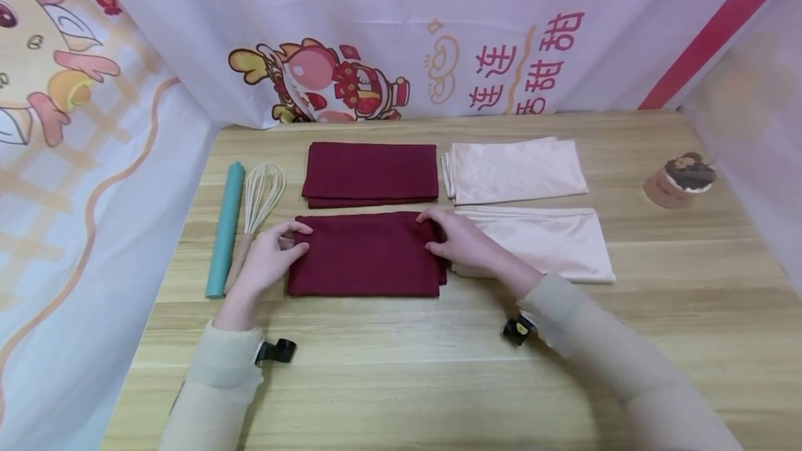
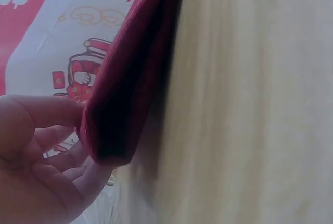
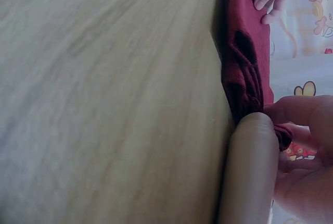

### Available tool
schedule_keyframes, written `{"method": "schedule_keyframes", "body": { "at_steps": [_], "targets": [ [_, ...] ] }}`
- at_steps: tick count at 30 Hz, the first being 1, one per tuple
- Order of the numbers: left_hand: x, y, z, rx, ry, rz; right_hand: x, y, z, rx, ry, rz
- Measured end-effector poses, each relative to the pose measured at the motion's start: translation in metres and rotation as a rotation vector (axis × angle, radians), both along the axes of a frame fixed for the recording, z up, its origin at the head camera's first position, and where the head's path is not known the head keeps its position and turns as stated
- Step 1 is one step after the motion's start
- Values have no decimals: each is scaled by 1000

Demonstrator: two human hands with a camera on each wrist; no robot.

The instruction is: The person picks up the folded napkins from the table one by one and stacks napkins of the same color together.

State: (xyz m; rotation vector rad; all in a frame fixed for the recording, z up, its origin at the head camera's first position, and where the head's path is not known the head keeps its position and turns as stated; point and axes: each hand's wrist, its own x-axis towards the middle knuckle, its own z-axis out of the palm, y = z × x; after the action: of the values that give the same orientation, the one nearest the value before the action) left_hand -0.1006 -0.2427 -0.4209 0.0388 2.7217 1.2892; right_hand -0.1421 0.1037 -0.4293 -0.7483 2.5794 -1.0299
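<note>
because it could shift, nearer maroon cloth (image 1: 366,256) is pinched at opposite ends by left hand (image 1: 268,257), right hand (image 1: 462,239).

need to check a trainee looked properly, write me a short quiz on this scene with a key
1. Which cloth do the left hand and right hand both hold?
A: far pale cloth
B: near burgundy cloth
C: far burgundy cloth
2. True or false: in the head view, the whisk lies right of the teal rod.
3. How many folded pale cloths show in the head view?
Key: 1. B; 2. true; 3. two.
</note>
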Motion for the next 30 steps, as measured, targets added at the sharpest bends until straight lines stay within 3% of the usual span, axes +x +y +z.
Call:
{"method": "schedule_keyframes", "body": {
  "at_steps": [6, 12, 16, 21, 26, 30],
  "targets": [
    [2, 0, 17, -48, 53, 4, 2, 1, 10, -23, 12, 21],
    [-15, 0, 37, 35, 26, 25, -13, 3, 32, -31, 23, 15],
    [-39, 3, 49, 66, 20, 58, -36, 1, 50, 0, 38, -4],
    [-76, 7, 55, 27, 16, 76, -72, -3, 67, 64, 38, -31],
    [-113, 12, 51, -9, 6, 95, -107, -6, 72, 127, 57, -77],
    [-131, 16, 41, 1, 22, 120, -126, -12, 61, 184, 78, -89]
  ]
}}
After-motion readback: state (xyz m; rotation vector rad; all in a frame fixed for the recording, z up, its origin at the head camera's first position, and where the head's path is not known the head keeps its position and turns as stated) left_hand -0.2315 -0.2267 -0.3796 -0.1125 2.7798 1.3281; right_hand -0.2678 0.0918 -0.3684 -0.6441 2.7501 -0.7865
